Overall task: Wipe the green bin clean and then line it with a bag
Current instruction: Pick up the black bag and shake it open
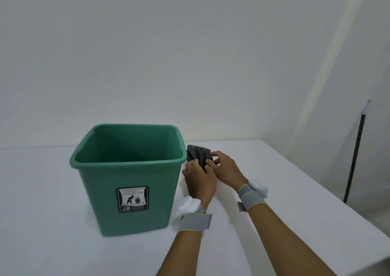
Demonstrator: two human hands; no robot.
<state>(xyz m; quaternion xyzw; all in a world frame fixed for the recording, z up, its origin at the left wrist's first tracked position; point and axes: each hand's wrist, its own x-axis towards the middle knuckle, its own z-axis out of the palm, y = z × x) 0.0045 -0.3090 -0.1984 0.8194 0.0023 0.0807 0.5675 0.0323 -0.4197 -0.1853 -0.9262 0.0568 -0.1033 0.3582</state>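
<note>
A green bin [128,176] stands upright and open on the white counter [274,191], left of centre in the frame, a black-and-white label [132,199] on its near wall. Just right of its rim, both hands work a crumpled black bag [198,153]: the left hand [200,180] curls its fingers onto the bag's lower edge, and the right hand [224,169] pinches its right side. Each wrist wears a grey strap. A dark pole [356,149] leans at far right.
</note>
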